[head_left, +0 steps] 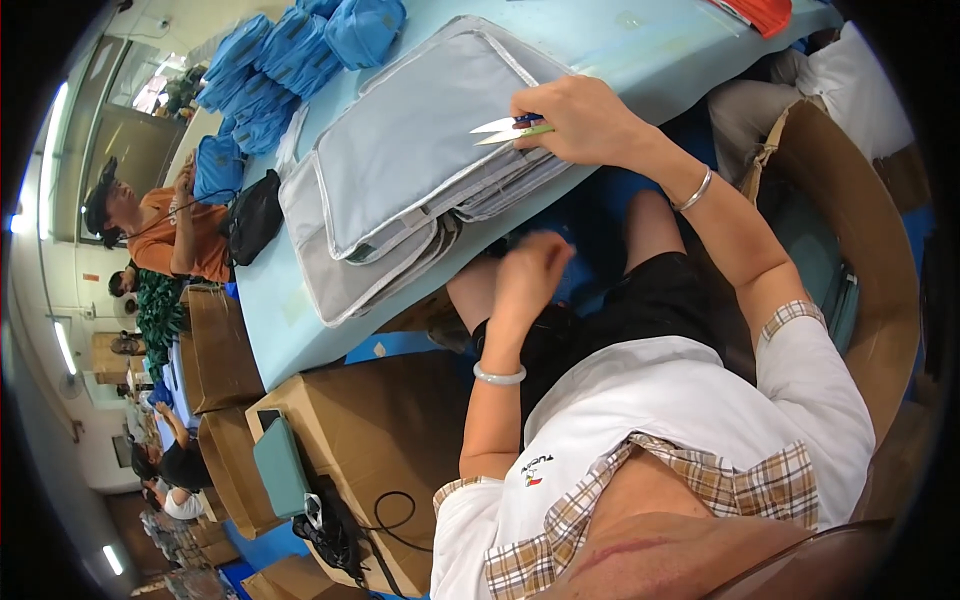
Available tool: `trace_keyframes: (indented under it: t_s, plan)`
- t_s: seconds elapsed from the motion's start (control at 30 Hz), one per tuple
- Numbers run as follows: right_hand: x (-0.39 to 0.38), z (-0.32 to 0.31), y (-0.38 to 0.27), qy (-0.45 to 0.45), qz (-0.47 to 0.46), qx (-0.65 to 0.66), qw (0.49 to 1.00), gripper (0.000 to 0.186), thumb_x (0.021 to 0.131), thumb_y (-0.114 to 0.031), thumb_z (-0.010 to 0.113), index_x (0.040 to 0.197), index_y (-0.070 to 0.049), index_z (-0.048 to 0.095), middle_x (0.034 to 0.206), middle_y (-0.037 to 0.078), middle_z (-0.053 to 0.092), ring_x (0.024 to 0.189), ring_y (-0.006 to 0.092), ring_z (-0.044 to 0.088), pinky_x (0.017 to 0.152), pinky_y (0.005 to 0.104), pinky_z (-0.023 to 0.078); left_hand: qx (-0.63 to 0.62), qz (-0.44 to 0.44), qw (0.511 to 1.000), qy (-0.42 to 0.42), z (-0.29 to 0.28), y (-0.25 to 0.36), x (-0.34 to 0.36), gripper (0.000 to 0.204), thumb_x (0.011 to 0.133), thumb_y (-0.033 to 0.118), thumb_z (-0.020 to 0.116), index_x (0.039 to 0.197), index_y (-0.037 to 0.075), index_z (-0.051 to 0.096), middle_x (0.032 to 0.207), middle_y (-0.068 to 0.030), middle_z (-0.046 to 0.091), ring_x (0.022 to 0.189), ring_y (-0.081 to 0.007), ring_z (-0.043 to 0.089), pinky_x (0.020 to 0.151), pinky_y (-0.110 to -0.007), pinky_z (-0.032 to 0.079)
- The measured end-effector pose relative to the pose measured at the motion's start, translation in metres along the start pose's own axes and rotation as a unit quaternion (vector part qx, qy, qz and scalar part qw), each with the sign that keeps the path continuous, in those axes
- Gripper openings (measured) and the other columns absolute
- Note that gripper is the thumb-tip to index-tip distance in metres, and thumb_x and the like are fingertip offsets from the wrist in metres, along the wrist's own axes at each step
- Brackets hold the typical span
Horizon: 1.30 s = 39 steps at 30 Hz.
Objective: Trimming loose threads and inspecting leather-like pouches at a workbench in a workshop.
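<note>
My right hand (580, 118), with a silver bangle at its wrist, is closed round a pair of thread snips (510, 130). The pointed blades stick out to the left, over a stack of grey fabric bag pieces (400, 155). These flat pieces with pale piped edges lie on the near side of the light blue table (640, 65). Below the table edge, in front of my knees, is my left hand (537, 262), wearing a pale bangle. Motion blurs its fingers, and I cannot make out anything in them.
Blue fabric pouches (265, 75) are piled at the table's far left, near a black bag (255, 218). A person in orange (190, 235) sits beyond. Cardboard boxes (400, 430) stand at my left, a large open carton (860, 230) at my right. Red fabric (762, 14) lies far right.
</note>
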State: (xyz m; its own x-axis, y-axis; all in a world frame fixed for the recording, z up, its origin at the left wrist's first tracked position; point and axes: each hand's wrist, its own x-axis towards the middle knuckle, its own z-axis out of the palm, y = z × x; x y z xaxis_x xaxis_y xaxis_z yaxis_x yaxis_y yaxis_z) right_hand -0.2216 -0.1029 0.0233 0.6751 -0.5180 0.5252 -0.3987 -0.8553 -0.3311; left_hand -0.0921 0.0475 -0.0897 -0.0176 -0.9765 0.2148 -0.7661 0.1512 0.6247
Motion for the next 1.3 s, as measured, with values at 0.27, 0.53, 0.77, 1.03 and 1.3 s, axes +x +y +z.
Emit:
trace_keyframes:
  t_s: [0.27, 0.53, 0.77, 1.03, 1.3]
  plan:
    - [-0.01, -0.007, -0.014, 0.004, -0.008, 0.032, 0.999, 0.02, 0.074, -0.017, 0.069, 0.084, -0.005, 0.058, 0.07, 0.012, 0.061, 0.065, 0.0322, 0.059, 0.058, 0.0375, 0.044, 0.043, -0.032, 0.909, 0.414, -0.045, 0.039, 0.031, 0.019, 0.076, 0.014, 0.074, 0.084, 0.003, 0.061, 0.065, -0.0044, 0.05, 0.054, -0.0125, 0.046, 0.05, -0.028, 0.039]
    - [-0.018, 0.0, -0.003, 0.051, 0.002, 0.048, 0.998, 0.021, 0.075, -0.019, 0.07, 0.084, -0.004, 0.058, 0.07, 0.012, 0.062, 0.065, 0.0309, 0.06, 0.056, 0.0368, 0.045, 0.006, 0.023, 0.933, 0.358, -0.037, 0.03, 0.029, 0.007, 0.081, 0.004, 0.065, 0.081, 0.002, 0.058, 0.068, -0.0059, 0.051, 0.056, -0.0158, 0.049, 0.052, -0.028, 0.041]
    - [-0.028, 0.0, -0.001, 0.061, 0.033, 0.074, 0.995, 0.02, 0.076, -0.021, 0.069, 0.085, -0.007, 0.058, 0.071, 0.008, 0.064, 0.064, 0.0265, 0.062, 0.056, 0.0338, 0.047, -0.112, -0.008, 0.941, 0.32, -0.02, 0.015, 0.016, 0.006, 0.084, 0.004, 0.063, 0.082, 0.001, 0.057, 0.069, -0.0039, 0.05, 0.057, -0.0107, 0.045, 0.053, -0.024, 0.039]
    - [-0.035, -0.005, 0.001, 0.119, -0.014, 0.051, 0.991, 0.02, 0.07, -0.008, 0.068, 0.086, -0.009, 0.056, 0.07, 0.008, 0.059, 0.064, 0.0277, 0.059, 0.056, 0.0331, 0.046, -0.327, -0.05, 0.923, 0.197, 0.0, 0.013, -0.002, 0.008, 0.089, 0.009, 0.058, 0.09, 0.002, 0.054, 0.071, 0.0, 0.051, 0.06, -0.0055, 0.045, 0.051, -0.019, 0.035]
    - [-0.047, -0.006, 0.001, 0.115, -0.014, 0.035, 0.993, 0.015, 0.074, -0.012, 0.068, 0.084, -0.008, 0.058, 0.072, 0.008, 0.063, 0.063, 0.0264, 0.061, 0.056, 0.031, 0.048, -0.509, -0.154, 0.799, 0.28, 0.002, 0.029, 0.014, 0.016, 0.089, 0.015, 0.059, 0.098, 0.002, 0.054, 0.076, -0.0006, 0.05, 0.053, -0.0042, 0.042, 0.043, -0.018, 0.029]
